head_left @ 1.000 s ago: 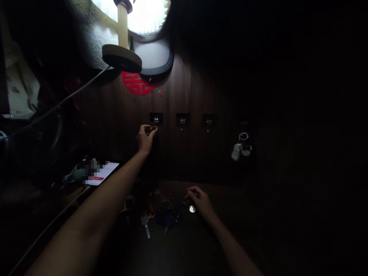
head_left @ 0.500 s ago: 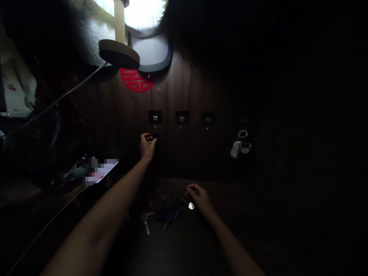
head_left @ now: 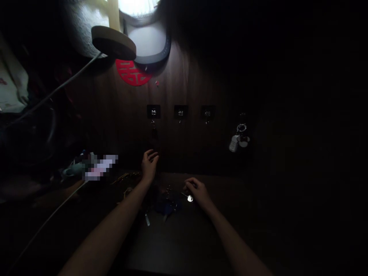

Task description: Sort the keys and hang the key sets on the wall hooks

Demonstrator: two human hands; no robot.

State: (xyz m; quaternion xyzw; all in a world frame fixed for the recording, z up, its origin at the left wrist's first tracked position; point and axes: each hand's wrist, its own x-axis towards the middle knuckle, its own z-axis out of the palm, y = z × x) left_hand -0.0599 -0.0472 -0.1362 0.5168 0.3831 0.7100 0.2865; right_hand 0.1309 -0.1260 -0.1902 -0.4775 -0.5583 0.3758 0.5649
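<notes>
My left hand is raised over the back of the tabletop, its fingers loosely spread and nothing in them. Above it, from the left wall hook, hangs a dark item on a small ring, too dim to name. My right hand hovers low at the right of a key pile, thumb and fingers drawn together; what they hold, if anything, is hidden. Just under those fingers shows a shiny key. The pile has a blue piece and a silver key, partly in shadow.
Two more hooks, a middle one and a right one, are on the dark wooden wall. Farther right hangs a key bunch with tags. At left are a lit, blurred screen and a white cable. A lamp glows above.
My left hand has let go of the dark item at the left hook and moved down, its fingers opening. The item stays hanging. My right hand is almost still; the view has tilted slightly.
</notes>
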